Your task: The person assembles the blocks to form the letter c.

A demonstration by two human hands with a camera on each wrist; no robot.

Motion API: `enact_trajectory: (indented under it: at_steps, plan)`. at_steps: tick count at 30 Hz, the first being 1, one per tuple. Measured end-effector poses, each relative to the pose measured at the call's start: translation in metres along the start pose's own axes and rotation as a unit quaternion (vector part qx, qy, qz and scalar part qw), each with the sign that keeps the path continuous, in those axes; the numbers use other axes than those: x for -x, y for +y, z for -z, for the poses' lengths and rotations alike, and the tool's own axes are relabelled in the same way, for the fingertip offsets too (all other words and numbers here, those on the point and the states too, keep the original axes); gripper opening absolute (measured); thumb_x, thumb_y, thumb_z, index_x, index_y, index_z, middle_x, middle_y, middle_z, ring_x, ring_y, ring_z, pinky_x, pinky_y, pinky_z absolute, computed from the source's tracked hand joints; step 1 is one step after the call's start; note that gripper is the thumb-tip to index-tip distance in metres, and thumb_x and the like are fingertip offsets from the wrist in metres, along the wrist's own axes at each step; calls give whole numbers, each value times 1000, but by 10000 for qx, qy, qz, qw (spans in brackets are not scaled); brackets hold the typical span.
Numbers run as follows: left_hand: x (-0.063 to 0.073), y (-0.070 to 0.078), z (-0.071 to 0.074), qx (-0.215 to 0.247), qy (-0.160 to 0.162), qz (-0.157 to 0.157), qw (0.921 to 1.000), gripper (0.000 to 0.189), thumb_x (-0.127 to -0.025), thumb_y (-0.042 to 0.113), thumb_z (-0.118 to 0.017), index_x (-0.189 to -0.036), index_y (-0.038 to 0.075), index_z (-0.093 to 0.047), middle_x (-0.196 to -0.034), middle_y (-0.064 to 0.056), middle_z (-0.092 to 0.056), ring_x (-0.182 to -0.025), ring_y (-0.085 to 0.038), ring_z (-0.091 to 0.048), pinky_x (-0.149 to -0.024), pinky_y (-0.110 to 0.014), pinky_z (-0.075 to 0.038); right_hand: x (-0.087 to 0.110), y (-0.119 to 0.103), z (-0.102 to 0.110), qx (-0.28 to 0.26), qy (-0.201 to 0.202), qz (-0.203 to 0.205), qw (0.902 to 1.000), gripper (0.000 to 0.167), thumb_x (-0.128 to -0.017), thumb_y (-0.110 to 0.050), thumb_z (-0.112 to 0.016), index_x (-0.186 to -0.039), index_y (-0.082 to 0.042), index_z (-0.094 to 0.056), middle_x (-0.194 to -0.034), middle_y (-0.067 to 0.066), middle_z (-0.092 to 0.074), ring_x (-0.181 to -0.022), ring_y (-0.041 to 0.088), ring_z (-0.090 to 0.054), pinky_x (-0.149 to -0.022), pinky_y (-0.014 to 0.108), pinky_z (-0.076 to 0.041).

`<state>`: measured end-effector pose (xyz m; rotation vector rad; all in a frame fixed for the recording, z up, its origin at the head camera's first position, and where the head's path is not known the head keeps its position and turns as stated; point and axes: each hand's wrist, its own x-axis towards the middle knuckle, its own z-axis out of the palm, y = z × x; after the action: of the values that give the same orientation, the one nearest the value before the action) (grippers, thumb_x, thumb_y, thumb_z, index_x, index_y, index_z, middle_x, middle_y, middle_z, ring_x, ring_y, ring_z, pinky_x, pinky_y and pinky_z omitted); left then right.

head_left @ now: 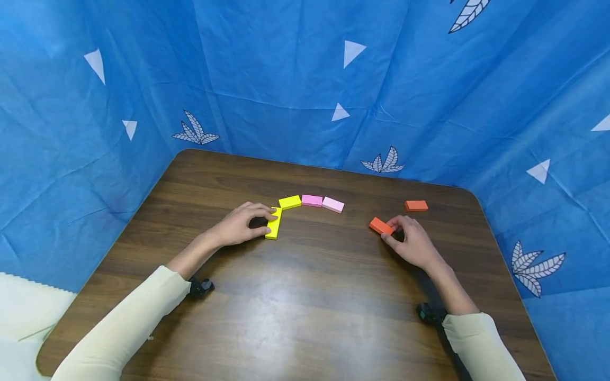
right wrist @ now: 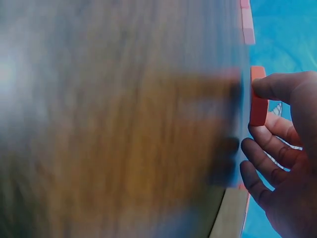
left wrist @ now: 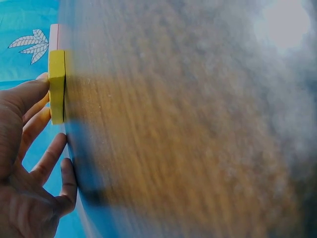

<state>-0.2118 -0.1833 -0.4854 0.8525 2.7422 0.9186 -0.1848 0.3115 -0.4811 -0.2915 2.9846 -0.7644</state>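
My left hand grips a yellow block that lies on the table at a slant, with the thumb toward its near end and fingers by its far end. In the left wrist view, thumb and fingers meet this yellow block while the other fingers spread lower down. Its far end sits close to a second yellow block, followed by a pink block and a pale pink block in a curved row. To the right, my right hand pinches an orange-red block between thumb and fingers.
Another orange-red block lies behind my right hand, near the back right. The brown wooden table ends against a blue curtain at the back and sides. Dark wrist cameras sit under both forearms.
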Motion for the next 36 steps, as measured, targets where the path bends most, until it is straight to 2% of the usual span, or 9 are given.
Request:
enact_trajectory:
  at_steps: [6, 12, 19, 24, 30, 36]
  plan:
    - [-2, 0, 2, -28, 14, -15, 10000, 37, -100, 31, -78, -136, 20, -76, -150, -7, -66, -140, -35, -56, -117, -62, -45, -2, -8, -4, 32, 59, 215, 9997, 38, -102, -32, -75, -125, -4, -65, -118, 18, -67, -109, 34, -58, -98, 56, -50]
    - [-3, -1, 1, -44, -39, -18, 10000, 38, -101, 31, -78, -136, 18, -75, -151, -8, -66, -141, -35, -56, -118, -62, -45, -3, -16, -10, 100, -31, 274, 9996, 39, -103, -34, -74, -126, -4, -64, -117, 16, -66, -107, 32, -57, -95, 54, -50]
    - [-3, -2, 1, -31, 13, -83, 10000, 38, -101, 30, -77, -136, 17, -75, -151, -9, -66, -140, -36, -56, -118, -62, -45, -3, -30, -14, 75, 151, 218, 9996, 38, -101, -32, -76, -123, -4, -65, -115, 15, -66, -105, 32, -57, -94, 51, -50]
    - [-2, -1, 0, -22, -43, 23, 10000, 38, -101, 32, -78, -136, 19, -76, -150, -7, -66, -141, -35, -56, -118, -61, -45, 0, -38, -21, 74, 156, 186, 9997, 37, -100, -33, -77, -122, -6, -65, -113, 14, -66, -104, 30, -58, -94, 49, -51]
    - [1, 1, 2, -46, -44, 90, 9999, 37, -100, 32, -78, -135, 20, -76, -150, -6, -67, -141, -34, -56, -118, -61, -45, 2, -49, -29, 37, 121, 324, 9994, 36, -100, -35, -77, -121, -8, -66, -111, 11, -68, -103, 27, -59, -93, 47, -50]
    - [1, 3, 3, -86, -41, 17, 10000, 37, -101, 33, -78, -135, 20, -76, -149, -7, -67, -140, -35, -57, -116, -61, -46, 4, -61, -32, -24, 82, 421, 9991, 35, -99, -33, -78, -120, -8, -66, -110, 9, -68, -102, 26, -59, -93, 46, -51]
